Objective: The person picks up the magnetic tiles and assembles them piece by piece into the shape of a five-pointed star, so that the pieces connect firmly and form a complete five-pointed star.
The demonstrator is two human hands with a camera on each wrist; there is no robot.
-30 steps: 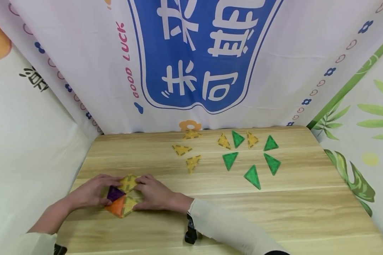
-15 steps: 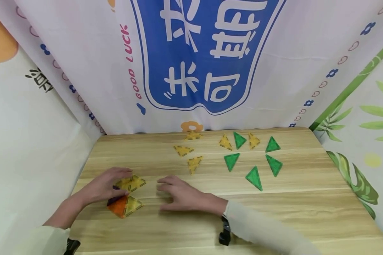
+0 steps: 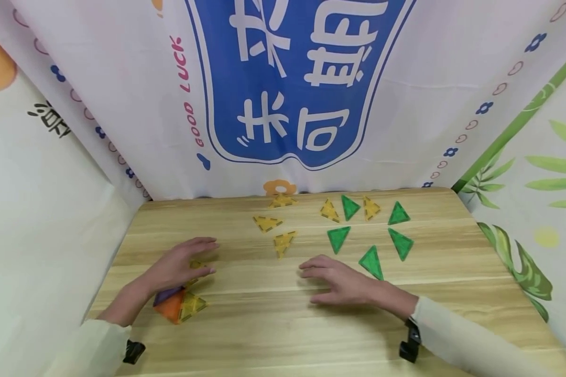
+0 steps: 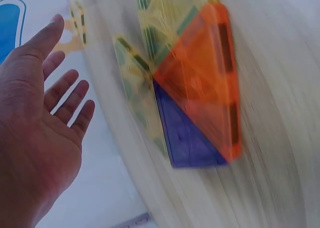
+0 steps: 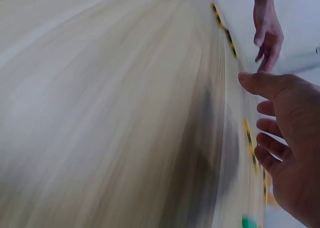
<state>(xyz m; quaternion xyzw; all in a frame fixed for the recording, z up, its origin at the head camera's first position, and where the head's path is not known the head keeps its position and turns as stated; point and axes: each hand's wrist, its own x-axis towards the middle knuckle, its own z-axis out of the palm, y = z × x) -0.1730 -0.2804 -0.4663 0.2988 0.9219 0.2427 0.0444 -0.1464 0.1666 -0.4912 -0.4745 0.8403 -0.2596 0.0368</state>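
My left hand (image 3: 179,267) hovers over the cluster of translucent triangular magnetic tiles at the table's left, fingers loosely extended and holding nothing. An orange tile (image 4: 200,82), a purple tile (image 4: 185,133) and yellow tiles (image 4: 167,17) meet at their points in the left wrist view. From the head, my hand covers part of this cluster, while the lower yellow tile (image 3: 192,306) shows fully. At mid-table, my right hand (image 3: 341,283) is in the air with relaxed fingers and nothing in them. Nearest to it lies a green triangular tile (image 3: 371,263).
Several loose yellow tiles (image 3: 283,242) and green tiles (image 3: 338,239) lie apart across the back and right of the wooden table (image 3: 264,335). A printed cloth (image 3: 170,173) hangs along the table's back edge. More cloth borders the left and right sides.
My right hand has left the cluster and moved right towards the green tiles. My left hand has let go of the tiles and shifted right and slightly up over them.
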